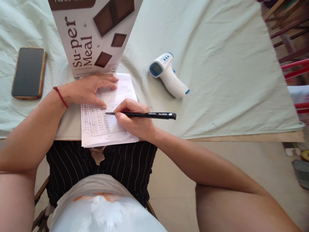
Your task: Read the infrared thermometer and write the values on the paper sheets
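Note:
My right hand (135,117) grips a black pen (152,115), its tip at the handwritten columns on a sheet of paper (120,96). Across the upper left of that sheet lies my left hand (93,89), palm down with fingers apart, covering part of the writing. The sheet rests on more white paper (116,139), which juts past the table's front edge. Directly beyond my left hand stands a box (96,38) printed "Su-per Meal" with chocolate pieces. A red cord is around my left wrist.
A phone (29,72) in a brown case lies at the left. To the right of the papers is a white and blue infrared thermometer (167,74). A pale green cloth (217,64) covers the table. Red metal bars (295,67) show at the far right.

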The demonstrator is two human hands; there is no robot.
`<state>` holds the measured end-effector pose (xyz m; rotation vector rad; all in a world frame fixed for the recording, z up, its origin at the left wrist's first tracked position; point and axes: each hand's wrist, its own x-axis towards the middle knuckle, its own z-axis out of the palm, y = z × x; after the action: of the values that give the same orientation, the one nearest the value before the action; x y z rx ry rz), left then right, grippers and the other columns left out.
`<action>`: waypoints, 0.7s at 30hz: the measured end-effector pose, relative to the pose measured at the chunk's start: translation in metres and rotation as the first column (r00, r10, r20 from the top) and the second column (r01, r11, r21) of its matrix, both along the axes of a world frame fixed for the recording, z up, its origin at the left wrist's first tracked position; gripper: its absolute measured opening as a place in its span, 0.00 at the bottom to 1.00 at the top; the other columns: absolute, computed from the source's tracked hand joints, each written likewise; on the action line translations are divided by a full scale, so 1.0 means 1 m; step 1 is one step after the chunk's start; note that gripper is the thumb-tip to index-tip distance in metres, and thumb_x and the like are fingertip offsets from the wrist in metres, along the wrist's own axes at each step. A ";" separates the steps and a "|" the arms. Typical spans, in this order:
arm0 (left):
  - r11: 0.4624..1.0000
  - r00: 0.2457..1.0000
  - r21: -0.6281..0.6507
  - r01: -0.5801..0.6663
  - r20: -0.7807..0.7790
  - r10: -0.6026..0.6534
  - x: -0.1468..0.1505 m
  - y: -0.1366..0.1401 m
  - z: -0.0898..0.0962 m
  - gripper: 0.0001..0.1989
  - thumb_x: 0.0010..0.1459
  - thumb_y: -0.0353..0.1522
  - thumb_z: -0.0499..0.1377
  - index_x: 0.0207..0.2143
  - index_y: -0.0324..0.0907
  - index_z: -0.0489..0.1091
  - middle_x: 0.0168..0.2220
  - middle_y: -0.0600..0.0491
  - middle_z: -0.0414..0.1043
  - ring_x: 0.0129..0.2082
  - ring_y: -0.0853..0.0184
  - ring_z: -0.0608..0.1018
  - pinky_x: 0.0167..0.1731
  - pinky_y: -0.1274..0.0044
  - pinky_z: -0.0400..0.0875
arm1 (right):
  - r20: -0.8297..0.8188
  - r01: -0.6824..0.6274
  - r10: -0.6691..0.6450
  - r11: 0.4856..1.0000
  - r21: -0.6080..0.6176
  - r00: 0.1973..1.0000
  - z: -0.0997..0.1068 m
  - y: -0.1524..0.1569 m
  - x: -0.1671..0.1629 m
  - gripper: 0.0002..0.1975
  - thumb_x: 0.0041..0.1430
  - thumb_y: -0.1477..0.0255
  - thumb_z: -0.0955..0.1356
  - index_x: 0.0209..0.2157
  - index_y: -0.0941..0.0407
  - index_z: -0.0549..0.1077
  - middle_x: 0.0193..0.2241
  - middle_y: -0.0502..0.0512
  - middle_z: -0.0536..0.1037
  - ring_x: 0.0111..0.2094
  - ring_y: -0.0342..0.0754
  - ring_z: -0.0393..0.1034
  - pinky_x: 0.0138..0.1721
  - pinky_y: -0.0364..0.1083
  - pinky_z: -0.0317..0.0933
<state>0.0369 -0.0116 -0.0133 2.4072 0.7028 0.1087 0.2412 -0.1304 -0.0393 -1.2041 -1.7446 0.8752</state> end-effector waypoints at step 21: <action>1.000 1.000 -0.001 0.004 0.021 -0.004 0.000 -0.001 0.001 0.35 0.60 0.47 0.65 0.64 0.39 0.71 0.72 0.48 0.61 0.74 0.47 0.59 0.75 0.53 0.50 | 0.013 0.045 -0.045 0.999 -0.013 0.999 0.001 0.000 0.001 0.05 0.49 0.76 0.65 0.23 0.52 0.67 0.20 0.45 0.69 0.23 0.42 0.58 0.29 0.45 0.61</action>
<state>0.0371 -0.0129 -0.0126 2.4026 0.6877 0.1317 0.2421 -0.1305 -0.0381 -1.2555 -1.7181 0.8553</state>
